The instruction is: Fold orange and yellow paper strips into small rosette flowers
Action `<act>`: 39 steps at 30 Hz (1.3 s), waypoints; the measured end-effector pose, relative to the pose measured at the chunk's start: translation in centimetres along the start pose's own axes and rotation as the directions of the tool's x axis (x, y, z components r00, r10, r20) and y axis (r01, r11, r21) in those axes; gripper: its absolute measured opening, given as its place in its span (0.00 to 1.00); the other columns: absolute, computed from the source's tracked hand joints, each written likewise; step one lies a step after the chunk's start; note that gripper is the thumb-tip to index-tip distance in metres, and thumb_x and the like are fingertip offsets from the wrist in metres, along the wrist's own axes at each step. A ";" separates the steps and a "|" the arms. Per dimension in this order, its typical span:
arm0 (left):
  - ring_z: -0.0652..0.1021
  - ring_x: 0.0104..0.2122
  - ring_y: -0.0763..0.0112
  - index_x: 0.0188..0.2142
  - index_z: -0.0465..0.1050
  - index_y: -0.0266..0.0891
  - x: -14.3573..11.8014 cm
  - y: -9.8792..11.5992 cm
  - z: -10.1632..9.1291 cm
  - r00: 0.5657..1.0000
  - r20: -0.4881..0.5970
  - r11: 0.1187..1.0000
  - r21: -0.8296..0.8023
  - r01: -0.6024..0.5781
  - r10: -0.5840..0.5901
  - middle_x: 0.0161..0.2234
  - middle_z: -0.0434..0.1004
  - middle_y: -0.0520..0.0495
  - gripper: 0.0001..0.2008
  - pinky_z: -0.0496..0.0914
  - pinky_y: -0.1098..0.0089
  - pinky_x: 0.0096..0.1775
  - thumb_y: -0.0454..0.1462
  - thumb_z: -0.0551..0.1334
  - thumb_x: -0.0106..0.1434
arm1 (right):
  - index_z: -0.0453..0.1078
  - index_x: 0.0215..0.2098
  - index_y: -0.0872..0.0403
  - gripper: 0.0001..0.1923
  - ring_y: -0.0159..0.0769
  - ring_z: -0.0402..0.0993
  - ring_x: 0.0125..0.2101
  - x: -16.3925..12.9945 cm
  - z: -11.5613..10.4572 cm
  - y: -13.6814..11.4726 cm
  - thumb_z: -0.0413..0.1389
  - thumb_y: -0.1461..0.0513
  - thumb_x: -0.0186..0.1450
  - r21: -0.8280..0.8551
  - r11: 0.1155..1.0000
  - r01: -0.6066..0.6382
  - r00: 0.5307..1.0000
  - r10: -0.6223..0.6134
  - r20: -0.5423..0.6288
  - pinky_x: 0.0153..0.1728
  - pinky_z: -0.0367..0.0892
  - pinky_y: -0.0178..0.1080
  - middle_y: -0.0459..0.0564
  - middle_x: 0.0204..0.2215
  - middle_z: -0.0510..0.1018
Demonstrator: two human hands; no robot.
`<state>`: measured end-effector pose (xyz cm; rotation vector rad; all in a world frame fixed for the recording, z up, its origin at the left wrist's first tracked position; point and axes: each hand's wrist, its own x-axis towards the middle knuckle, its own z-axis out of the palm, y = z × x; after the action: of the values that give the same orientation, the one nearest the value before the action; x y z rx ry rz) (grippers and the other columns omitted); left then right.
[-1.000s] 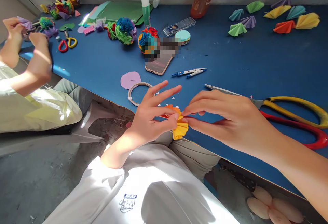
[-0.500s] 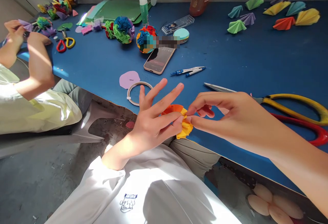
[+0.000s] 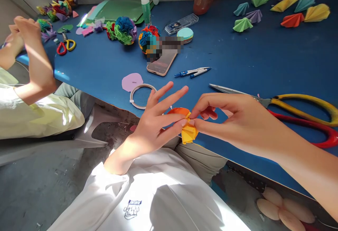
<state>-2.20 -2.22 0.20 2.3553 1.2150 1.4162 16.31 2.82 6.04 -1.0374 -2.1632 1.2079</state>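
Between my two hands is a small pleated paper piece (image 3: 189, 134), yellow-orange with an orange part behind my fingers. My left hand (image 3: 155, 120) pinches it between thumb and index finger, while its other fingers stretch out and apart. From the other side my right hand (image 3: 224, 113) pinches the same paper near its middle, thumb and index finger closed. The exact spot between the fingertips is hidden. Just under my right hand lie large scissors (image 3: 303, 118) with a yellow and a red handle. A roll of tape (image 3: 132, 100) rests close beyond my left hand.
On the blue table (image 3: 224, 53) are a phone (image 3: 165, 63), a compass (image 3: 192, 72), a glue stick (image 3: 145, 9), ruffled paper balls (image 3: 125, 30) and several folded paper fans (image 3: 292, 19). A purple paper disc (image 3: 132, 82) lies near the edge. To the left, a co-worker's hands (image 3: 26, 30) are busy.
My hands stay at the paper piece; its yellow part now shows more fully below my left fingertips. The co-worker's hands have come closer together. The view has shifted slightly.
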 end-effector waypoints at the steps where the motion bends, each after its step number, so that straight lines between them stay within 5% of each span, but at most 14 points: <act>1: 0.64 0.63 0.58 0.31 0.76 0.43 0.0 -0.1 0.0 1.000 -0.005 1.000 -0.012 -0.004 0.004 0.57 0.71 0.45 0.10 0.63 0.48 0.60 0.38 0.58 0.67 | 0.72 0.23 0.51 0.06 0.30 0.60 0.22 0.0 0.0 0.0 0.57 0.60 0.57 -0.006 1.000 0.026 1.000 -0.026 -0.008 0.23 0.56 0.35 0.44 0.20 0.71; 15: 0.66 0.61 0.56 0.29 0.76 0.44 0.1 -0.3 0.5 0.992 -0.126 1.000 0.009 0.018 -0.017 0.55 0.74 0.49 0.13 0.63 0.47 0.59 0.39 0.56 0.67 | 0.74 0.29 0.51 0.05 0.29 0.66 0.24 -0.2 0.2 0.4 0.57 0.62 0.62 -0.240 0.903 0.356 0.924 -0.379 -0.052 0.26 0.60 0.36 0.44 0.24 0.74; 24: 0.68 0.60 0.60 0.29 0.71 0.45 0.0 0.6 0.6 0.979 -0.184 0.974 0.225 -0.041 0.083 0.51 0.78 0.48 0.06 0.64 0.50 0.59 0.36 0.61 0.63 | 0.70 0.24 0.50 0.04 0.32 0.61 0.23 -0.3 0.3 -0.2 0.56 0.62 0.56 -0.063 0.996 0.065 0.996 -0.069 -0.064 0.23 0.57 0.36 0.44 0.21 0.70; 34: 0.62 0.64 0.59 0.32 0.72 0.46 -0.1 0.9 0.2 0.998 -0.048 0.994 0.100 -0.042 0.047 0.58 0.70 0.51 0.03 0.53 0.46 0.64 0.37 0.62 0.64 | 0.64 0.22 0.51 0.07 0.30 0.58 0.22 -0.4 0.2 -0.3 0.55 0.60 0.56 -0.015 1.000 -0.009 1.000 0.009 -0.007 0.22 0.54 0.35 0.42 0.19 0.65; 39: 0.58 0.66 0.55 0.32 0.74 0.44 -0.1 0.7 0.0 1.000 0.022 1.000 0.010 0.009 -0.009 0.61 0.67 0.49 0.04 0.52 0.43 0.64 0.38 0.62 0.64 | 0.65 0.23 0.51 0.05 0.31 0.59 0.22 -0.4 0.2 0.2 0.55 0.61 0.57 -0.083 0.995 0.057 0.998 -0.056 0.014 0.22 0.54 0.35 0.42 0.20 0.68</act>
<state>-1.81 -2.74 0.41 2.3625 1.2280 1.3814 16.44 2.47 5.74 -0.9977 -2.2540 1.1094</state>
